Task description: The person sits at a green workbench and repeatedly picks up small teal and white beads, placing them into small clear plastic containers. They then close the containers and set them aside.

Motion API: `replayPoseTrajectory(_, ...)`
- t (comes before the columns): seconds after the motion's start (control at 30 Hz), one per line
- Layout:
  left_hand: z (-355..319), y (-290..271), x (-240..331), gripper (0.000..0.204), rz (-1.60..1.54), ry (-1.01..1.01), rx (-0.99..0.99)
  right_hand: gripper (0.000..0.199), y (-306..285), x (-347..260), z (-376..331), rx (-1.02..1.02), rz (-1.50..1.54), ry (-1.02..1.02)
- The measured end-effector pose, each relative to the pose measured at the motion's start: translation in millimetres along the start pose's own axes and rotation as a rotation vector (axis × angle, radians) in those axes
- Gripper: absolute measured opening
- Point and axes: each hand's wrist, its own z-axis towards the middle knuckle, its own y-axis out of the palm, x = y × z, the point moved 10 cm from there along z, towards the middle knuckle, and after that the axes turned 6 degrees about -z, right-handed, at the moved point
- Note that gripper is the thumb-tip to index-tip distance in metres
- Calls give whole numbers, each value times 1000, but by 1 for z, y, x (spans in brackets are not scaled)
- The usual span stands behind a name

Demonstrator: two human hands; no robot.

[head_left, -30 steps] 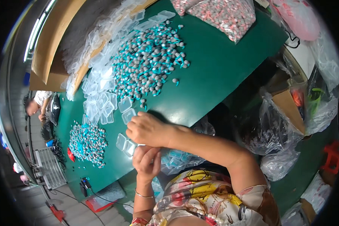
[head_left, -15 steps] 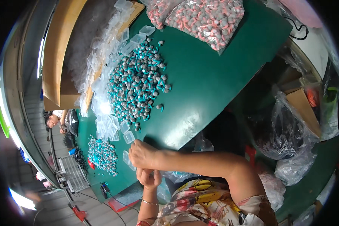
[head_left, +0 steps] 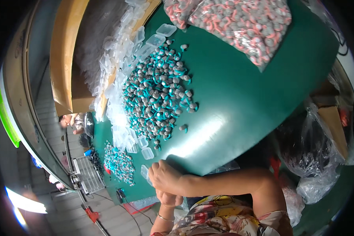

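My right hand (head_left: 166,179) is closed, its fingers curled, at the table edge in the lower middle. Just below it my left hand (head_left: 170,198), with a bracelet on the wrist, is closed too and partly covered by the right. Whatever the fingers pinch is hidden. A clear plastic case (head_left: 145,173) shows beside the right hand's fingers; I cannot tell whether it is held or lies on the table. Beyond the hands spreads a pile of small grey-and-teal pieces (head_left: 157,92) with curved tails. Another clear case (head_left: 147,153) lies between that pile and my right hand.
Many clear cases (head_left: 120,104) spill along a cardboard box (head_left: 62,59) at the left. A smaller grey-and-teal heap (head_left: 119,162) lies left of my hands. Bags of grey-and-pink pieces (head_left: 247,29) rest on the green table (head_left: 240,106). Another person (head_left: 72,120) sits at the far left.
The whole view has shifted, so the table and hands appear further right and lower. My hands stay together, closed, at the table edge.
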Motion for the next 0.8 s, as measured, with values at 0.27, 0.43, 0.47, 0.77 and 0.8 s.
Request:
replayPoseTrajectory(0.27, -7, 12, -22, 38, 20, -301, -132, 40, 19, -19, -1, -210, 151, -121)
replayPoseTrajectory(0.43, -14, 19, -30, 59, 39, -389, -337, 48, 11, -8, -3, -104, 177, 5)
replayPoseTrajectory(0.47, -19, 16, -36, 57, 72, -459, -366, 47, 9, -6, -3, -91, 186, 15)
replayPoseTrajectory(0.77, -28, 29, -39, 33, 584, -445, -440, 38, 1, -2, -4, 11, 218, 78)
replayPoseTrajectory(0.8, -26, 30, -38, 33, 566, -453, -430, 37, 0, -1, -6, 14, 223, 85)
